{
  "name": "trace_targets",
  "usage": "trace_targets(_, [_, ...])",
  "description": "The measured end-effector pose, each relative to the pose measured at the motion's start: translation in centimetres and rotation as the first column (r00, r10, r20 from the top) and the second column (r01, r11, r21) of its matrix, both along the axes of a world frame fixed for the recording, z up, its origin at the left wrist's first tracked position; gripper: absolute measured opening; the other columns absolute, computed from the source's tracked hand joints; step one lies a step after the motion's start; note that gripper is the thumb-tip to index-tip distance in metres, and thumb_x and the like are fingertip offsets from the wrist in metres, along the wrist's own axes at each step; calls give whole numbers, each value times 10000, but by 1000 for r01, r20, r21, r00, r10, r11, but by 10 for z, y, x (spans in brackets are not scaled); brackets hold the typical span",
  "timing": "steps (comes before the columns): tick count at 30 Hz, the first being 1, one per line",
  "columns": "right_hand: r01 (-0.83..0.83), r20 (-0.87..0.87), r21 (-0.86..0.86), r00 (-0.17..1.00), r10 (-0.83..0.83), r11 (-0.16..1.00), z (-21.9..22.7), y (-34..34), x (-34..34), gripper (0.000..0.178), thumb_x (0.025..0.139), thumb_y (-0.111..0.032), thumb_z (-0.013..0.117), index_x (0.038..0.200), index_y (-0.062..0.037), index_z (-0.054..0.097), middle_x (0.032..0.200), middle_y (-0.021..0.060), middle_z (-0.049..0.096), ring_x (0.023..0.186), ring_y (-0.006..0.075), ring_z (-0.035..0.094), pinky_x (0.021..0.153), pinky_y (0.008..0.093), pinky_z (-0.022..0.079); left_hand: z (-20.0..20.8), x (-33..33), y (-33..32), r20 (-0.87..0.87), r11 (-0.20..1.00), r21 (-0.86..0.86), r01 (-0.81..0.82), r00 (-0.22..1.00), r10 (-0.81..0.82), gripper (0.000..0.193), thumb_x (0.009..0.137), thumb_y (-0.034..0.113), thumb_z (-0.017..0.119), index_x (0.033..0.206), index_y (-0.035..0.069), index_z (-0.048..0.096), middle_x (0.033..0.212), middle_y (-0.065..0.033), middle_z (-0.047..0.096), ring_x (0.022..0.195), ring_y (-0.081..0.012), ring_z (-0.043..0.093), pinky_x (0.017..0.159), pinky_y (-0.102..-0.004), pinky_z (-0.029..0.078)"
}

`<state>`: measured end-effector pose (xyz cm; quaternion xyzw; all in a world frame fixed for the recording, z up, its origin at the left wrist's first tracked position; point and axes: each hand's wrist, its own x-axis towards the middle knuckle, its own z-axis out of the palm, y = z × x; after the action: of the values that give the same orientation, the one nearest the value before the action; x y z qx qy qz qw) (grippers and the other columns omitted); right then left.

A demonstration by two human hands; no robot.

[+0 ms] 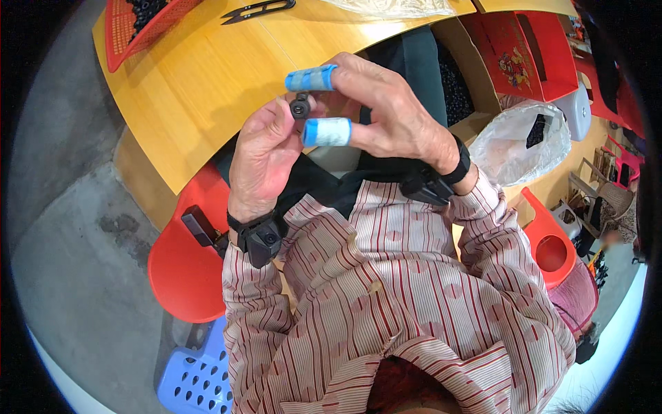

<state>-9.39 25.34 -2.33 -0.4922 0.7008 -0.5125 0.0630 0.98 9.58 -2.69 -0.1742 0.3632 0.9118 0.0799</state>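
Between the thumb and fingertips of my left hand [261, 145] is a small round black part [300, 107] with a hole in its face. My left fingers are closed on it. My right hand [386, 103] reaches in from the other side, its thumb and forefinger spread apart around the part. Blue tape wraps that forefinger, and blue and white tape covers the thumb. Behind them, the other right fingers are partly hidden, so whether they touch the part is unclear. Both hands are above my lap, by the edge of the yellow table [200, 90].
Black thread snips [258, 10] lie on the table near a red basket [141, 34] of small black parts. On the right stand a cardboard box [476, 69] with black pieces, a red box [514, 58] and a clear plastic bag [520, 148]. A red stool [179, 262] is at the left.
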Motion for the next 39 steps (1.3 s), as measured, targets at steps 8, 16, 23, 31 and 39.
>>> trace_targets(8, [-57, 752, -181, 636, 175, 982, 3, 7, -3, 377, 880, -163, 580, 1224, -32, 497, 1023, 19, 582, 974, 85, 537, 817, 239, 467, -9, 4, -9, -139, 979, 98, 178, 977, -164, 339, 897, 298, 530, 1068, 7, 505, 935, -97, 546, 863, -159, 507, 815, -282, 405])
trace_targets(16, [-122, 777, -174, 592, 213, 977, 0, -3, -3, 378, 860, -176, 608, 1209, -62, 520, 1008, 24, 604, 848, 92, 580, 709, 211, 491, -5, 1, -8, -150, 943, 246, 224, 970, -192, 357, 895, 297, 534, 1088, -1, 501, 873, -74, 532, 780, -142, 475, 760, -256, 402])
trace_targets(23, [21, 60, 50, 998, -24, 999, -2, 4, 3, 409, 679, -178, 724, 1045, -63, 580, 840, 80, 554, 773, 233, 575, 654, 327, 491, 2, 0, 1, 21, 999, 21, 25, 999, -26, 291, 889, 282, 548, 1006, 16, 521, 963, -46, 536, 904, -143, 507, 827, -309, 408])
trace_targets(31, [114, -157, 129, 983, -93, 985, 2, 1, 12, 326, 683, -160, 672, 968, -38, 573, 765, 87, 521, 745, 282, 542, 618, 363, 469, -2, 3, -6, 29, 983, 178, 43, 998, -48, 344, 900, 188, 504, 1151, -44, 471, 1133, -148, 535, 1056, -242, 525, 947, -411, 399])
trace_targets(39, [108, -104, 21, 989, -106, 994, -4, 0, 14, 305, 665, -174, 677, 931, -44, 602, 768, 85, 546, 723, 265, 563, 605, 345, 475, 1, 2, -9, 55, 975, 178, 135, 988, -147, 370, 868, 189, 535, 1151, -41, 475, 1143, -140, 538, 1052, -243, 526, 945, -429, 395])
